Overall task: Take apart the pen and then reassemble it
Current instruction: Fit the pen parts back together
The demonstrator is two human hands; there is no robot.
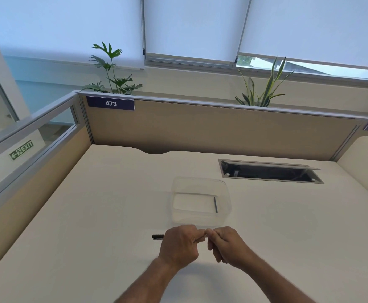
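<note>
My left hand (179,244) is closed around a black pen (158,237); only the pen's dark end sticks out to the left of the fist. My right hand (226,243) meets the left at the fingertips, pinching the pen's other end, which is hidden between the fingers. Both hands hover over the near middle of the cream desk (91,215). Just beyond them stands a clear plastic container (200,217) with a thin dark refill (215,204) lying along its right inner side.
An open cable tray slot (270,171) is set into the desk at the back right. Beige cubicle partitions (211,127) close off the back and left. Plants stand behind the partition under the window blinds.
</note>
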